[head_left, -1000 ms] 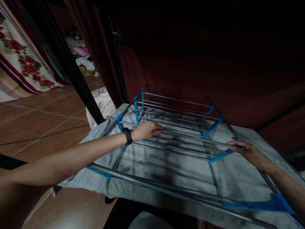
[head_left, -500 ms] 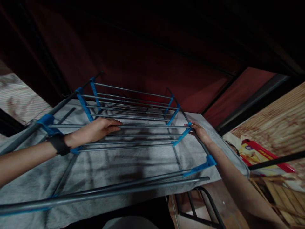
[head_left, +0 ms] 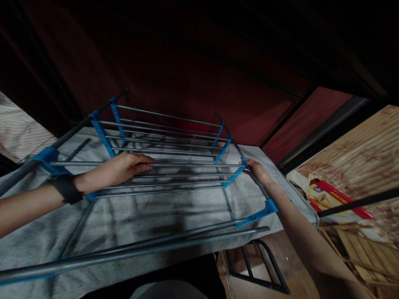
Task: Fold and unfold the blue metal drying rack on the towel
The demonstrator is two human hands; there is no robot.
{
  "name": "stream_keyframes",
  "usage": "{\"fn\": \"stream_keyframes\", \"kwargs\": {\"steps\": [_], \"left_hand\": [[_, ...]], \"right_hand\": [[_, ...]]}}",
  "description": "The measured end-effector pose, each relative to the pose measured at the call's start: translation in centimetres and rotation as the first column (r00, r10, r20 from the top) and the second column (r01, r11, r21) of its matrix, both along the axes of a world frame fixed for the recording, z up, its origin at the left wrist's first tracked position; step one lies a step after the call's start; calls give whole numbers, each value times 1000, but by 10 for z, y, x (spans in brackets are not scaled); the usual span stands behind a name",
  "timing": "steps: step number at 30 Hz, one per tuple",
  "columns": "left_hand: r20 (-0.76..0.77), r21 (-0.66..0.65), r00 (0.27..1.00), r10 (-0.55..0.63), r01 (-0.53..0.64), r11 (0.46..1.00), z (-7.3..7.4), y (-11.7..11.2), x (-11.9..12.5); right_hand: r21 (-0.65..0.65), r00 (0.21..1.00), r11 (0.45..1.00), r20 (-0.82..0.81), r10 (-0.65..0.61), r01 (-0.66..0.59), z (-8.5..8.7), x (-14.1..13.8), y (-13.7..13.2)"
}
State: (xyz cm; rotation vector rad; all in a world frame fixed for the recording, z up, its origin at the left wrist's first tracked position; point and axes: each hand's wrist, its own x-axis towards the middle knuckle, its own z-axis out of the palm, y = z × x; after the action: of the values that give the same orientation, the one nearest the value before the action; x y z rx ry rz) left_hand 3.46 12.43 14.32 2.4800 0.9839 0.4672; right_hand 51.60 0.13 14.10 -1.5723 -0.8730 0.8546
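A rack of grey metal tubes with blue plastic connectors lies across a grey cloth-covered surface. My left hand, with a black band on the wrist, is closed around one of its long thin rods. At the rod's other end, my right hand grips the side tube by a small blue connector; some of its fingers are hidden behind the tube. Nearer to me, a blue end connector sits on the same side tube. Two thicker tubes run along the front edge.
Behind the rack rises a dark red panel. To the right lie a red and yellow package and a wooden slatted item. A black metal frame stands on the floor below the cloth-covered surface.
The rack and both hands appear slightly further left in the view. Both hands keep their holds at the same spots on the rack.
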Motion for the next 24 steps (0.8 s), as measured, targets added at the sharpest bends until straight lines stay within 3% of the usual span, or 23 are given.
{"fn": "stream_keyframes", "kwargs": {"steps": [15,21,24], "left_hand": [[-30,10,999,19,-18,1000,0,1,-1],[-74,36,997,13,-10,999,11,-17,2],[-77,37,997,3,0,999,14,-21,2]], "right_hand": [[-37,994,998,98,58,-54,-1,1,1],[-56,972,990,193,136,-127,-14,15,0],[-81,976,987,159,150,-139,-24,27,4]]}}
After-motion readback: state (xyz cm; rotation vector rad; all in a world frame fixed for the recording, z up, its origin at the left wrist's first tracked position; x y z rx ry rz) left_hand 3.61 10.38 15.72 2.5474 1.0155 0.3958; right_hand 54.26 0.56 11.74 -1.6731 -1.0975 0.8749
